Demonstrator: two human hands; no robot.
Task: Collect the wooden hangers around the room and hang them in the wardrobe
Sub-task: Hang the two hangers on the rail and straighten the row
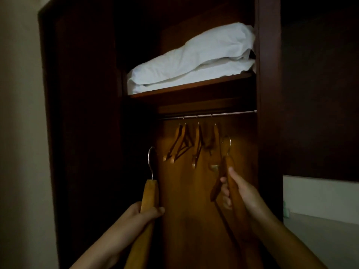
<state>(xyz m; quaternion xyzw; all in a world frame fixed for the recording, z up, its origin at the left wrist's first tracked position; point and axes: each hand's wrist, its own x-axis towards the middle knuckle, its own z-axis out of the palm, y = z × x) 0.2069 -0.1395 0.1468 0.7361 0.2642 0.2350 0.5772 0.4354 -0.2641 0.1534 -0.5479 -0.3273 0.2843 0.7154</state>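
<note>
I face an open dark wooden wardrobe (269, 94). A metal rail (233, 113) runs under its shelf, and several wooden hangers (184, 144) hang from it. My left hand (147, 211) grips a wooden hanger (150, 193) whose metal hook points up, left of the hung ones and below the rail. My right hand (236, 188) holds a second wooden hanger (226, 166) upright; its hook sits a little below the rail, right of the hung hangers.
White folded bedding (194, 59) lies on the shelf (194, 89) above the rail. The wardrobe door (77, 113) stands open at the left beside a pale wall (19, 113). A light surface (320, 220) shows at the lower right. The scene is dim.
</note>
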